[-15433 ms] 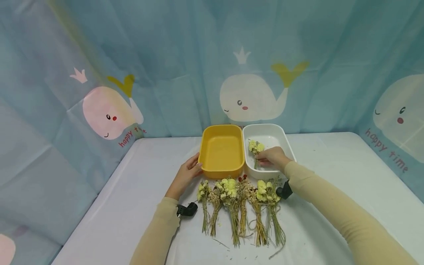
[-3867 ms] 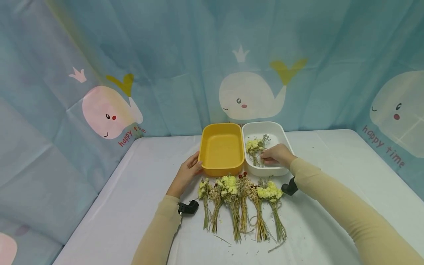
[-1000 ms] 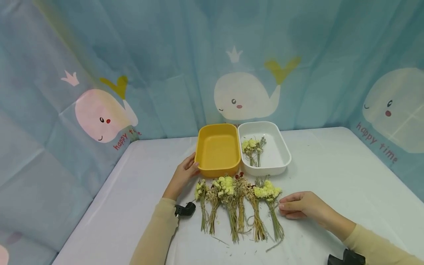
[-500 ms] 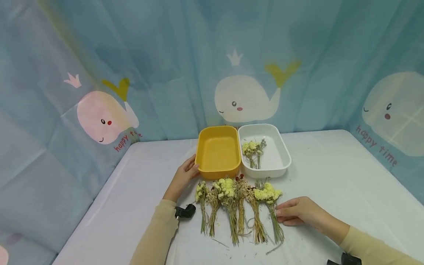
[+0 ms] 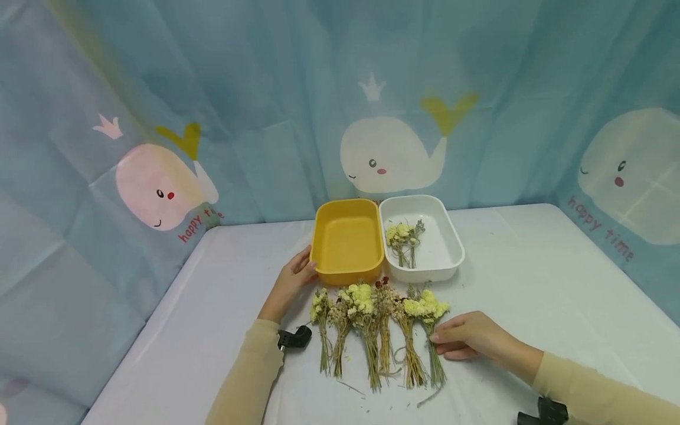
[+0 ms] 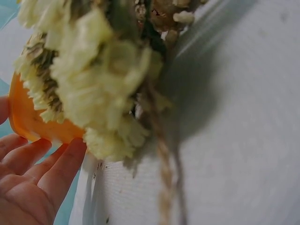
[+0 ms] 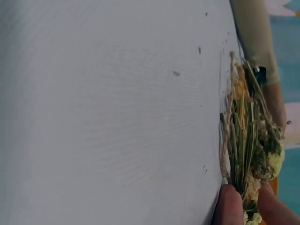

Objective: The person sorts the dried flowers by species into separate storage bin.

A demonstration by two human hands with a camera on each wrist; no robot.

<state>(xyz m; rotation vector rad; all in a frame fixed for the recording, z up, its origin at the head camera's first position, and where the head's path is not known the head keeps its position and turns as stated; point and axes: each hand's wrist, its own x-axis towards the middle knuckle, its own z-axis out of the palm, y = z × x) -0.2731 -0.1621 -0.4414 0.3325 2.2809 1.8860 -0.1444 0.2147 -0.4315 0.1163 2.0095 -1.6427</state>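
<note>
My left hand (image 5: 291, 283) rests against the left side of a yellow box (image 5: 347, 276), its fingers fairly straight along the wall. The left wrist view shows those fingertips touching the orange-looking wall (image 6: 35, 119), partly covered by blurred pale yellow flowers (image 6: 101, 79). On the table, my right hand (image 5: 473, 339) pinches the tied stems of the rightmost dried-flower bouquet (image 5: 427, 307) between thumb and fingers. In the right wrist view, the stems (image 7: 241, 150) run between thumb and finger. A white box (image 5: 435, 239) stands beside the yellow one, with small dried-flower sprigs (image 5: 402, 236) inside at left.
Left of the held bouquet lie several more bouquets in a row, including a large yellow one (image 5: 361, 301) and a small yellow one (image 5: 320, 304). Stem bits and a loose twine end (image 5: 429, 396) lie in front. A blue whale-print curtain (image 5: 265, 165) hangs behind the table.
Earlier my right hand was in the white box, where more sprigs now lie. It has since come back to the rightmost bouquet and taken hold of its stems. My left hand stays at the yellow box.
</note>
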